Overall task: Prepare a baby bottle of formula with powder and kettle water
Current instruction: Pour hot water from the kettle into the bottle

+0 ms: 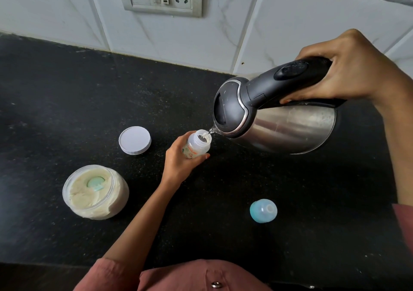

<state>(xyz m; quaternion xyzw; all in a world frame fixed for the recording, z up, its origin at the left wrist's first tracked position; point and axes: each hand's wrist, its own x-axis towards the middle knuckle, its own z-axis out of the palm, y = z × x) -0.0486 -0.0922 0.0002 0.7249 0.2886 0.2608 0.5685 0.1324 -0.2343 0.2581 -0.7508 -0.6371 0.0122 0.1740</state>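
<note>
A: Ground first. Black speckled stone counter (67,100) under a white tiled wall. Biggest thing on it?

B: Stainless steel kettle with black lid and handle (290,129), lifted and tilted spout-down to the left. Right hand (348,69) wrapped round the handle, fingers curled under it.

A: Next down?

B: Clear plastic jar of pale powder (118,201), open, a green scoop (96,183) lying in the powder. Its flat white round lid (134,140) lies apart, behind it. A blue domed bottle cap (263,210) stands near the front, well apart from the rest.

A: And the bottle?

B: Small clear baby bottle with printed side (196,148), upright on the counter at centre, left hand (178,165) clasped round its body. Spout tip right at its open mouth; touching or not, cannot tell. Pale stuff shows inside the neck.

A: Step?

B: Water-pouring, I judge; powder looks already in. Fill level hidden.

A: Next?

B: Level the kettle gently, set it down, fetch the blue cap, close, shake. Narrow mouth, so a slow tilt.
</note>
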